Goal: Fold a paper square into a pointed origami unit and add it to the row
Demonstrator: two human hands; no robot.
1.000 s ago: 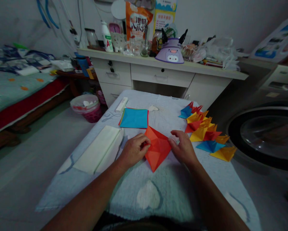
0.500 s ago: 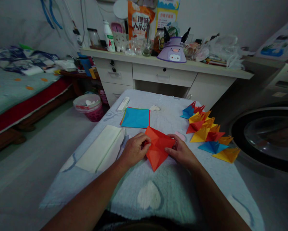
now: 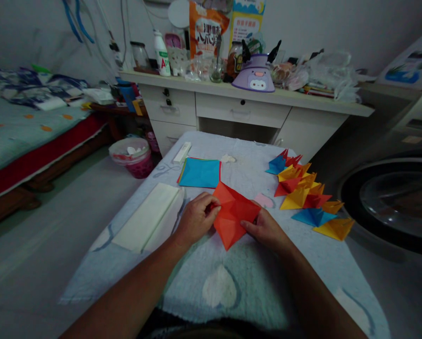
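Note:
A creased sheet of red-orange origami paper [image 3: 232,214] is held between my two hands, one corner pointing toward me. My left hand [image 3: 199,214] pinches its left edge between thumb and fingers. On the opposite side, my right hand [image 3: 265,226] grips the right part, thumb on top and the other fingers partly hidden behind the paper. Beyond it lies a stack of square paper [image 3: 200,173], blue on top, with red and yellow edges showing. To the right stand several folded paper cranes [image 3: 302,188] in blue, red, yellow and orange, set close together in rows.
A cloth [image 3: 218,287] covers the table. At left lies a folded pale packet [image 3: 147,216], with a small white strip [image 3: 182,151] farther back. A cluttered desk [image 3: 218,96] stands behind, a washing machine [image 3: 401,197] at right, a pink bin [image 3: 136,162] at left.
My right hand has shifted slightly along the paper's right side, its thumb pressing nearer the middle. The right corner tilts a little differently. My left hand keeps its pinch.

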